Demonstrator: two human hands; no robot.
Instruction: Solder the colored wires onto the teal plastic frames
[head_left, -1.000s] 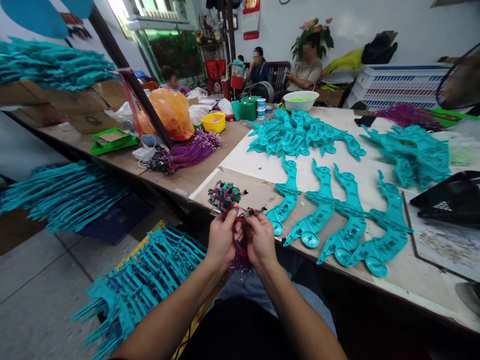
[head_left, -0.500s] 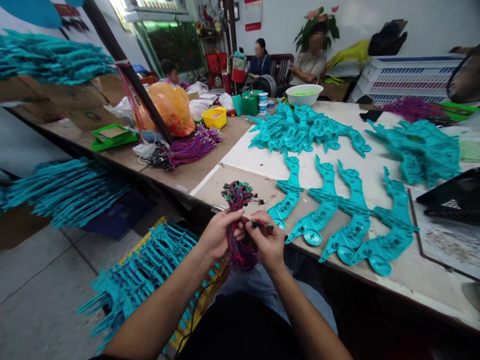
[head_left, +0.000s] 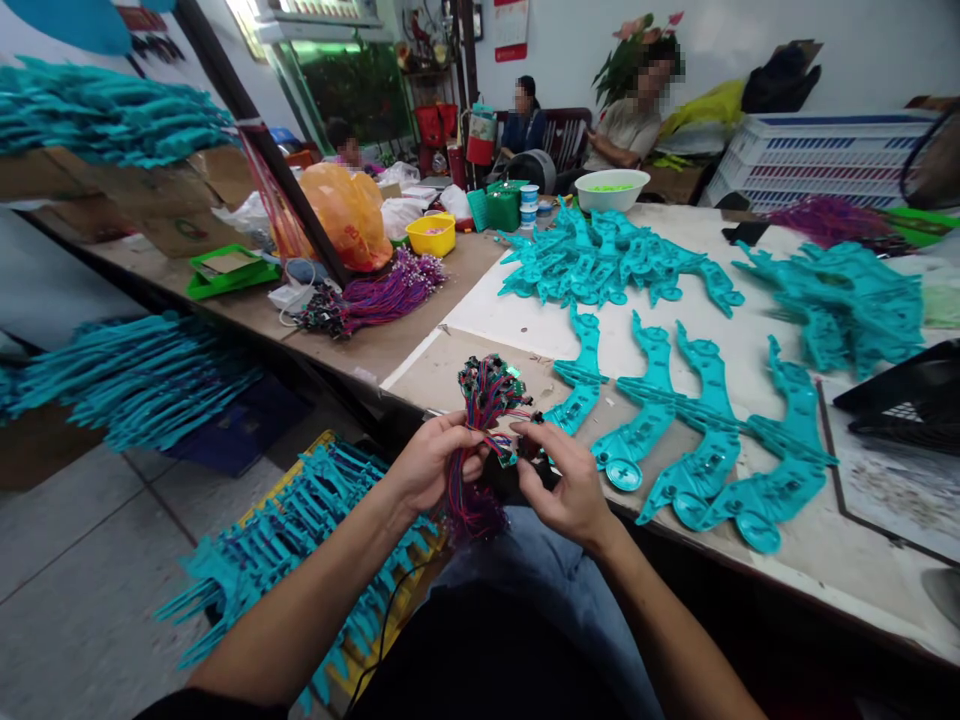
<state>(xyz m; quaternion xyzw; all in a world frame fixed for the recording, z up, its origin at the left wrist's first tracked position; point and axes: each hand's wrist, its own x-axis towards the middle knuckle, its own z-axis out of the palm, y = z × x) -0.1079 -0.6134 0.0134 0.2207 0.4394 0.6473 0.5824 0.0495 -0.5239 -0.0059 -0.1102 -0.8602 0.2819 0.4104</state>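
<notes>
A bundle of thin red, blue and purple wires [head_left: 466, 500] hangs from my left hand [head_left: 433, 462], whose thumb and fingers are closed around its middle. Small green and black circuit boards [head_left: 491, 378] cluster at the bundle's upper end. Several wire ends fan out to the right of the grip. Right beside them is my right hand [head_left: 568, 485], thumb and index finger apart around these loose ends; I see no firm grip. On the table beyond lie several turquoise plastic parts [head_left: 649, 380] with round discs at their near ends.
A heap of turquoise parts [head_left: 600, 255] lies farther back, near a white bowl [head_left: 612, 188]. More wire bundles [head_left: 394, 290] rest by a dark post [head_left: 247, 130]. At lower left, a yellow crate [head_left: 358, 672] holds turquoise pieces. Other people sit at the back.
My right hand has moved right and its fingers have spread from their pinch on the wires. Several wire ends now fan out from the bundle, which my left hand still holds.
</notes>
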